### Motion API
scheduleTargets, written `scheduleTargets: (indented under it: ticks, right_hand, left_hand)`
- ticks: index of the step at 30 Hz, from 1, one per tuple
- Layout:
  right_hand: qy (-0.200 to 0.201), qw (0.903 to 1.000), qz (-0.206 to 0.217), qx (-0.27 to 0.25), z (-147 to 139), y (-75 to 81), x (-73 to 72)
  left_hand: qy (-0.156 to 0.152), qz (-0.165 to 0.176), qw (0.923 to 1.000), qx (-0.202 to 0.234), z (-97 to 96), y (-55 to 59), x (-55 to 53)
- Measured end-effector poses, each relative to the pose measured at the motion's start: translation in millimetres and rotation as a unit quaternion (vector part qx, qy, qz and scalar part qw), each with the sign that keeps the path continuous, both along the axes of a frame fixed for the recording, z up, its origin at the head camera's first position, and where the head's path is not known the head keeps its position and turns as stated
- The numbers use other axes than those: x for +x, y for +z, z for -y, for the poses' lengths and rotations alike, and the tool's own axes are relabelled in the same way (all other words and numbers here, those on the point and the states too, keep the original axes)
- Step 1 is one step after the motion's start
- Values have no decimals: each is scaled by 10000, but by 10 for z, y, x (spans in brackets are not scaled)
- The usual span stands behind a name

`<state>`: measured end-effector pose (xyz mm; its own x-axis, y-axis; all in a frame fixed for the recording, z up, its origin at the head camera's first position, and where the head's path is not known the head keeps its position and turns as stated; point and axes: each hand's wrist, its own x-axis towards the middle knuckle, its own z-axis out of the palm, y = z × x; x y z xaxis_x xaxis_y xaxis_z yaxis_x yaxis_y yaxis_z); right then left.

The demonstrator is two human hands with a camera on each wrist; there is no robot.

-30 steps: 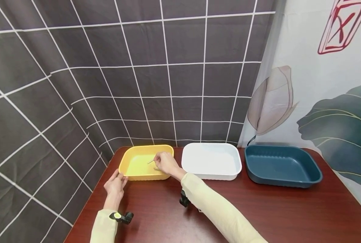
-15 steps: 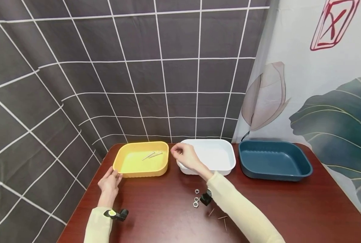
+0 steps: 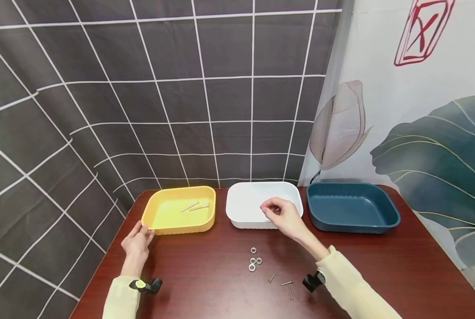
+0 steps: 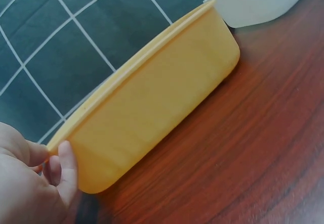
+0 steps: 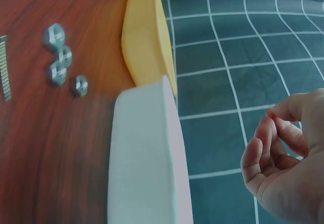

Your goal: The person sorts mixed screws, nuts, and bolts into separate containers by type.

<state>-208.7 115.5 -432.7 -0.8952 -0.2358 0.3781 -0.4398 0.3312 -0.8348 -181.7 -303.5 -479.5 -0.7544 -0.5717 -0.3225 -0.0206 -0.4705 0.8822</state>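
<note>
My left hand [image 3: 135, 243] pinches the near left corner of a yellow tray [image 3: 177, 230]. In the left wrist view the fingers [image 4: 68, 171] bend over its rim. Two long screws [image 3: 199, 207] lie inside that tray. Above the near right part of a white tray [image 3: 245, 224] hovers my right hand [image 3: 287, 219], apart from the rim. Its fingers are loosely curled, thumb and forefinger close together, and nothing shows between them in the right wrist view. Nearer on the table lie several hex nuts [image 3: 252, 267] and three screws [image 3: 287, 282].
A dark blue tray [image 3: 353, 228] stands right of the white one, all three in a row at the back of the red-brown wooden table [image 3: 205, 274]. Right behind them hang a grey gridded curtain [image 3: 181, 102] and a white printed cloth [image 3: 365, 53].
My right hand has let go of a screw in the yellow tray and moved right, over the white tray. The nuts and screws on the table have come into sight. My left hand stays put.
</note>
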Motion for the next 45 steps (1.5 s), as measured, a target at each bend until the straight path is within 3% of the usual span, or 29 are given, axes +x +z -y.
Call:
scheduleTargets:
  ticks: [4,6,9,13,16,20,22,28,33,39,45]
  right_hand:
    - [-7,9997,226,13,-165,-61,83]
    - [-30,9995,301,9,-229,-96,123]
    - [-117,9993,353,9,-310,-141,192]
    - [-130,9992,369,-125,-402,-192,291]
    - [-156,9986,424,-287,-465,-224,361]
    - [-194,9978,479,-421,-528,-254,442]
    - [-196,9977,466,-451,-555,-271,484]
    - [-217,9981,390,-418,-631,-399,605]
    - [-291,9979,380,-445,-667,-498,694]
    - [-345,9964,642,-441,-679,-563,816]
    - [-266,9948,842,-512,-671,-616,921]
  left_hand:
    - [-11,-113,9999,41,10,-4,35]
    - [155,-86,9998,-121,-2,-2,58]
    - [641,160,9956,-662,-53,19,111]
    - [1190,465,9796,-1554,-170,84,177]
    - [1194,85,9779,-1712,-308,169,202]
    - [826,-724,9842,-1392,-545,280,233]
    - [497,-904,9863,-1284,-671,311,254]
    - [-744,-594,9871,-1288,-1034,307,295]
    - [-1418,-402,9817,-1204,-1305,244,254]
    - [-1788,-382,9783,-975,-1517,136,164]
    - [-1882,-385,9773,-896,-1659,46,58]
